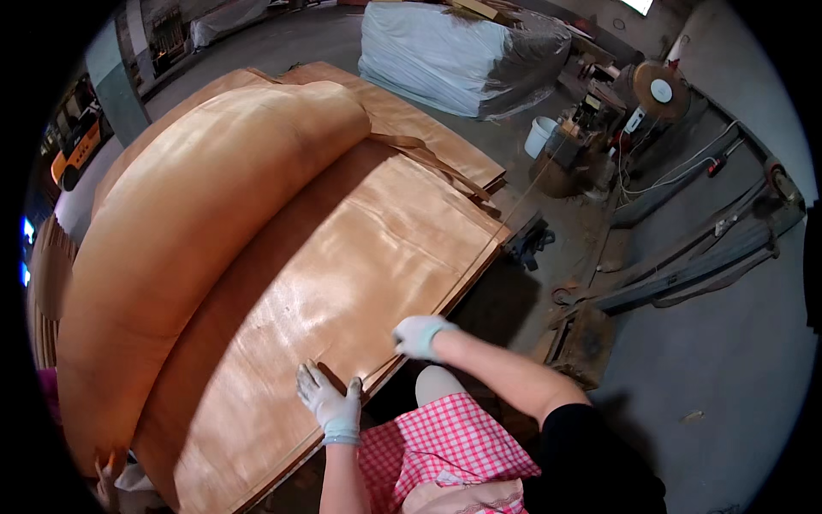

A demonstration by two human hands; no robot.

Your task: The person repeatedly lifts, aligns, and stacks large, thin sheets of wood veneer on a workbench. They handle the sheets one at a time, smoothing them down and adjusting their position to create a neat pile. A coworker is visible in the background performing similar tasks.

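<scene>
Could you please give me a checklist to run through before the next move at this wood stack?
1. Both hands gloved: ok; left hand and right hand wear pale gloves.
2. Left hand open: ok; its fingers are spread over the stack.
3. Right hand's grip: cannot tell; its fingers are curled near the stack's edge and hide what they may hold.
4. Curled sheet flat: not ok; it arches up on the left.
5. Curled sheet clear of others: not ok; a co-worker's hand appears at its lower end.
</scene>
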